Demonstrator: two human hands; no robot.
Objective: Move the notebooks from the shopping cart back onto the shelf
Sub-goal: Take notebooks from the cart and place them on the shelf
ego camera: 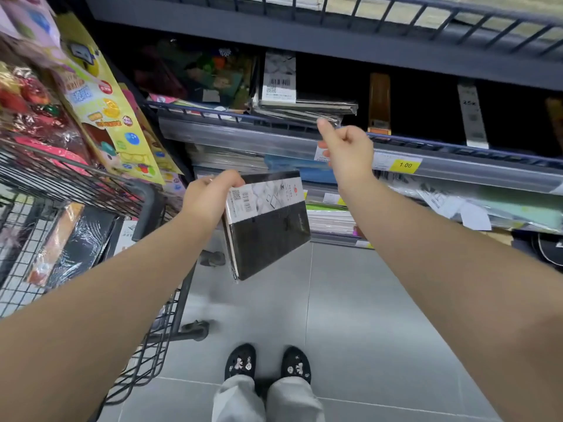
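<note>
Item 1. We record the left hand (pixel 210 193) gripping a shrink-wrapped black notebook with a white marbled paper band (pixel 268 233). Its fingers are curled round the banded top end. The notebook hangs tilted in the air over the grey tiled floor (pixel 365 300), between the dark wire shopping cart (pixel 146 205) and the dark metal shelf (pixel 243 137), and below the shelf's front rail.

Item 2. We list the right hand (pixel 345 147) as holding nothing, its fingers curled in and one digit raised. It is just in front of the rail, near a stack of wrapped notebooks with matching marbled bands (pixel 304 108) lying on the shelf.

Item 3. In the cart we note a wrapped black notebook with an orange band (pixel 76 242).

Item 4. A yellow price label reading 1.00 (pixel 405 165) sits on the rail, to the right of the right hand.

Item 5. Yellow toy packets (pixel 103 111) hang at the left above the cart.
</note>
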